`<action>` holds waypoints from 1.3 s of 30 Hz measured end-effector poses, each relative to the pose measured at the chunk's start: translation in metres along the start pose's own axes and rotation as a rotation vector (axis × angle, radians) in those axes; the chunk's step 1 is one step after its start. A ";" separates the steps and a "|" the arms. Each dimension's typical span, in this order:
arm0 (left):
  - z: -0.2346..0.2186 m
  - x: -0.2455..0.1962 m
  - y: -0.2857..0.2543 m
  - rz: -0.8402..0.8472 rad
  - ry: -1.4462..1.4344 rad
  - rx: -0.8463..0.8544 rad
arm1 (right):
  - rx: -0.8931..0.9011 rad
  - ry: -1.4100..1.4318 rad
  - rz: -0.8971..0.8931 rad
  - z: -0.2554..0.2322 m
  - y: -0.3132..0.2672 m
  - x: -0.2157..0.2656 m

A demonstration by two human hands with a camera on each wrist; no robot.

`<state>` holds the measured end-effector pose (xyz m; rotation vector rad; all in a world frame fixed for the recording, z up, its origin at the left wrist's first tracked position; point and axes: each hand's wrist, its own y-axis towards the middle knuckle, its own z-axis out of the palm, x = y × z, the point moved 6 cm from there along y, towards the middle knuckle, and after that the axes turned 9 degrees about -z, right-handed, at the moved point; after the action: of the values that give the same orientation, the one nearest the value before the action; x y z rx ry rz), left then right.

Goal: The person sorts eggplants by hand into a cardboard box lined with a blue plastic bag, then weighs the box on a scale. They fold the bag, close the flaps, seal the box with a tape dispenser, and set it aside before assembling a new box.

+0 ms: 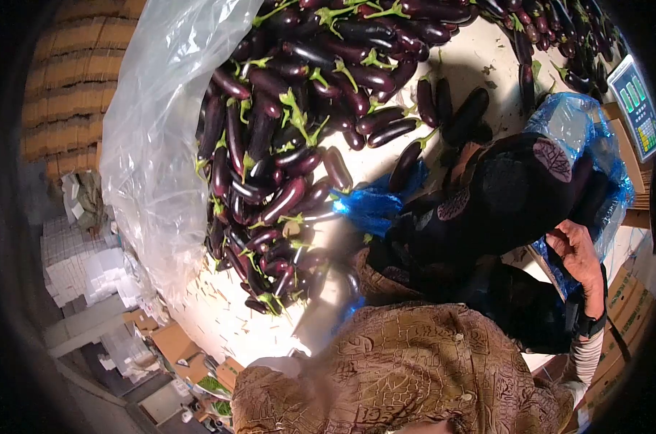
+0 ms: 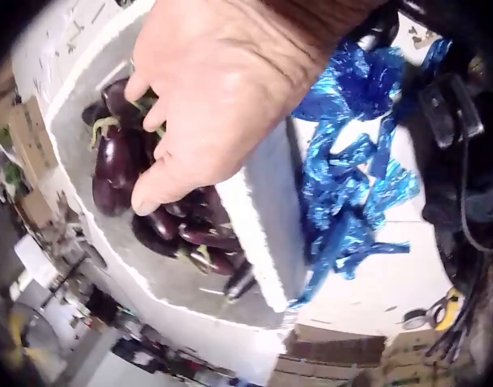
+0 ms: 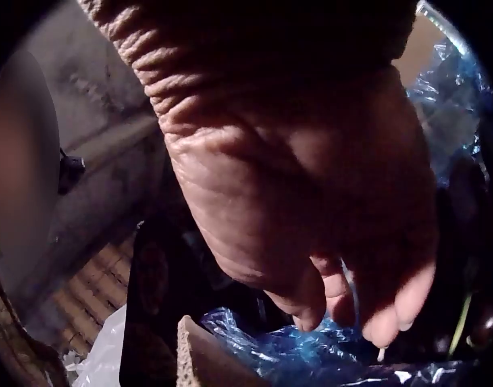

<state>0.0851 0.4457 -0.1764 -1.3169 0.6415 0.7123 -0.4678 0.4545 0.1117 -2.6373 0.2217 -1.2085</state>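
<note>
My left hand [image 2: 218, 105] reaches over dark purple eggplants [image 2: 116, 173] inside a white-walled container [image 2: 266, 234]. Its fingers and thumb bend down among the fruit, and I cannot tell whether they grip one. In the right wrist view my right hand [image 3: 311, 185] points downward, fingers loosely bent close over blue plastic film [image 3: 287, 351]. An eggplant [image 3: 484, 329] with a green stem beside it lies to its right there. The head view shows the same right hand [image 1: 577, 253] near the edge of a carton lined with blue film [image 1: 617, 184].
A large heap of eggplants [image 1: 284, 137] covers much of the white table [image 1: 256, 340], beside a clear plastic sheet [image 1: 154, 130]. A digital scale [image 1: 635, 108] stands at the far right. Loose blue film [image 2: 351, 185] and yellow-handled scissors [image 2: 448, 310] lie near the container. Stacked cartons [image 1: 632, 304] are at right.
</note>
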 end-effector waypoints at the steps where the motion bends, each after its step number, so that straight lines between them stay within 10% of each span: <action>1: 0.004 0.004 -0.003 -0.042 0.010 -0.063 | -0.006 -0.071 0.021 0.002 -0.005 -0.010; 6: 0.107 0.067 -0.143 -0.234 0.124 -0.364 | 0.113 0.009 0.135 0.000 0.001 -0.010; 14: -0.019 0.070 -0.103 -0.561 0.317 -0.784 | 0.059 0.073 0.226 0.003 -0.016 -0.034; 16: -0.045 -0.010 -0.085 -0.206 0.888 -0.718 | 0.075 0.122 0.215 0.003 -0.011 -0.029; 17: -0.056 -0.023 -0.073 -0.201 0.886 -0.718 | 0.075 0.117 0.205 0.002 -0.011 -0.032; 19: -0.084 -0.003 -0.066 -0.626 -0.039 -0.941 | 0.076 0.112 0.198 0.008 -0.012 -0.034; 20: -0.091 0.008 -0.058 -0.624 -0.039 -0.938 | -0.043 0.062 0.101 0.007 -0.010 -0.028; 22: -0.110 -0.004 -0.033 -0.387 0.876 -1.038 | -0.165 0.004 0.006 -0.001 -0.008 -0.017; 24: -0.147 -0.006 -0.035 -0.432 0.250 -1.443 | 0.076 0.098 0.217 0.003 -0.005 -0.018; 35: -0.254 -0.004 0.006 -0.909 1.078 -1.028 | -0.101 0.012 0.091 0.014 -0.046 -0.078; 39: -0.247 -0.049 -0.006 -0.680 0.917 -1.244 | 0.003 -0.050 0.120 0.009 -0.031 -0.064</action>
<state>0.0542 0.1961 -0.1704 -2.8894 0.3431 -0.2239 -0.5011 0.5002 0.0674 -2.6066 0.3637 -1.1023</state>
